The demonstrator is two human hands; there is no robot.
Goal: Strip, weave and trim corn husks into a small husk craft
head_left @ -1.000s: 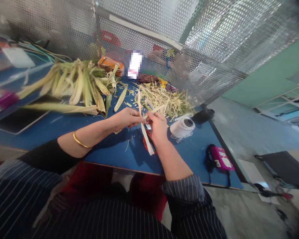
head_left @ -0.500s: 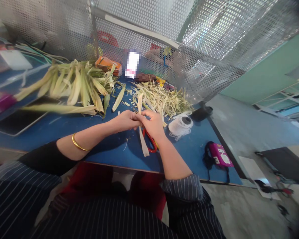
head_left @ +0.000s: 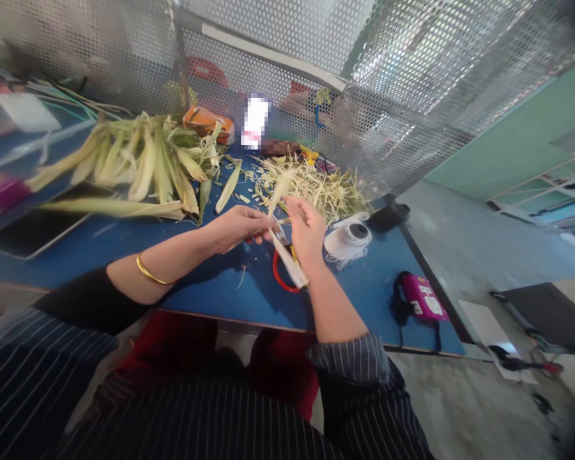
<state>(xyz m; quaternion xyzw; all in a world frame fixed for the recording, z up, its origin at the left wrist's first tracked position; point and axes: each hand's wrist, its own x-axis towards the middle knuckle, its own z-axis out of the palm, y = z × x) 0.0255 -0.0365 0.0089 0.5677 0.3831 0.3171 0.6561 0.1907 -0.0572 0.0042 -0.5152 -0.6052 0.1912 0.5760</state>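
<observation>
A pale corn husk strip [head_left: 290, 260] runs between my hands above the blue table, one end up towards the shredded pile and the other down beside my right wrist. My left hand [head_left: 242, 229] pinches it near its middle, where it narrows. Fingers curled, my right hand [head_left: 307, 231] is just to the right of the strip; a thin tan bit shows at its fingertips, too small to name. Scissors [head_left: 278, 278] with red and yellow handles lie beneath the strip, partly covered by it and my right hand.
Whole corn husks [head_left: 146, 160] are heaped on the left, beside a dark flat panel [head_left: 23, 227]. Shredded husk [head_left: 335, 195] is piled at the back. A white thread spool [head_left: 347, 243] stands on the right, with a purple box [head_left: 426, 297] beyond. Perforated metal sheeting [head_left: 268, 57] borders the back.
My right hand has come away from my left and shifted right. The husk strip has tilted, its lower end swinging right and its upper end blurred. More of the scissors shows.
</observation>
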